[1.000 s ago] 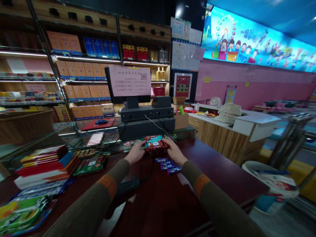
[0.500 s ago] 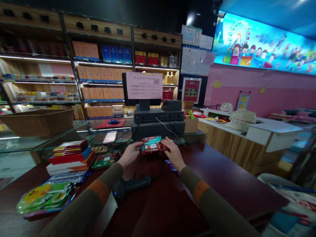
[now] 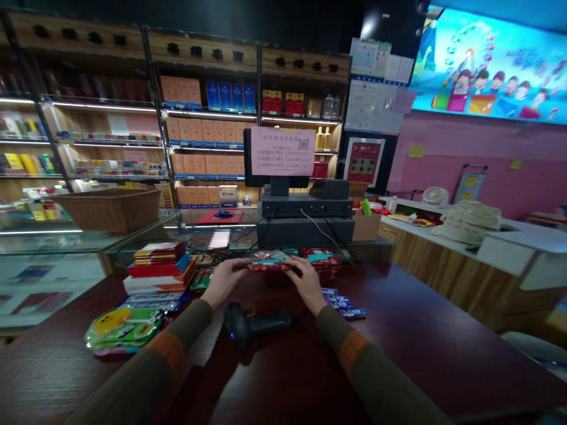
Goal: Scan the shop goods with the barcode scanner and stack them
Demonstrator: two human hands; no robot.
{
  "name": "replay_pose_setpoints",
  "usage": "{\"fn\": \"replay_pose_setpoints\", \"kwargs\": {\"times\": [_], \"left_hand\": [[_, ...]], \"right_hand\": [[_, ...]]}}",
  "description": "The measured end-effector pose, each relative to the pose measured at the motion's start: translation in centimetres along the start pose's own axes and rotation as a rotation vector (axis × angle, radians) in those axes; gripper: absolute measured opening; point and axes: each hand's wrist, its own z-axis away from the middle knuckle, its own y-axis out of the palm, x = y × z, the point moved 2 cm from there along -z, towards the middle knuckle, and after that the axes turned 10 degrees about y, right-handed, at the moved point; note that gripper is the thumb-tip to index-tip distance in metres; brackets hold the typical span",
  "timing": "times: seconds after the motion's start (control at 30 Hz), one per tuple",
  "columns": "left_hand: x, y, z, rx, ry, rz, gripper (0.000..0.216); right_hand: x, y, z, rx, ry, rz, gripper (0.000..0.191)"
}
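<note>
Between my two hands is a red and teal snack packet [image 3: 268,265], raised above the dark table and tipped nearly edge-on. My left hand [image 3: 225,278] pinches its left end, and my right hand [image 3: 306,281] grips the right end. A black barcode scanner [image 3: 257,324] lies on the table below them, its blue light showing. Just behind my right hand sits a stack of similar red packets [image 3: 328,267]. Several small purple packets [image 3: 344,304] lie to the right of that hand. Part of a green packet [image 3: 202,280] shows beside my left hand.
A pile of boxes and packets [image 3: 159,268] stands on the left, with a green and yellow toy-like package [image 3: 126,328] in front. Behind the table are a cash register [image 3: 305,212] with a screen bearing a pink sign [image 3: 282,151], and a wicker basket [image 3: 110,210] on a glass counter.
The packet has tilted from facing me to nearly edge-on, still held at both ends. My view has turned left, uncovering more of the red stack and purple packets.
</note>
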Motion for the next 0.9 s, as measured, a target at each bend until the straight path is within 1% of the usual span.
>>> {"fn": "replay_pose_setpoints", "kwargs": {"times": [0.17,0.33,0.5,0.63,0.7,0.77,0.83,0.9], "left_hand": [[0.3,-1.2,1.2,-0.078,-0.010,-0.085,0.033],[0.5,-1.8,1.9,-0.151,-0.040,-0.130,0.031],[2.3,-2.0,2.4,-0.215,-0.057,-0.156,0.026],[3.6,-2.2,2.8,-0.289,-0.030,-0.187,0.025],[3.9,-2.2,3.0,-0.285,-0.027,-0.167,0.024],[4.1,-2.1,3.3,-0.253,-0.044,-0.119,0.025],[4.1,-2.0,3.5,-0.223,-0.064,-0.073,0.027],[4.1,-1.9,3.8,-0.230,-0.078,-0.065,0.027]], "right_hand": [[0.7,2.0,0.6,-0.023,0.021,-0.066,0.017],[1.0,3.8,1.0,-0.063,0.088,-0.079,0.020],[1.7,5.1,1.1,-0.054,0.119,-0.047,0.025],[1.8,5.8,0.9,-0.058,0.107,-0.019,0.026],[1.6,6.3,0.8,-0.067,0.100,-0.018,0.027],[1.5,6.7,0.7,-0.071,0.105,-0.050,0.029],[1.4,7.2,0.7,-0.051,0.126,-0.097,0.028],[1.4,7.7,0.8,-0.025,0.164,-0.130,0.028]]}}
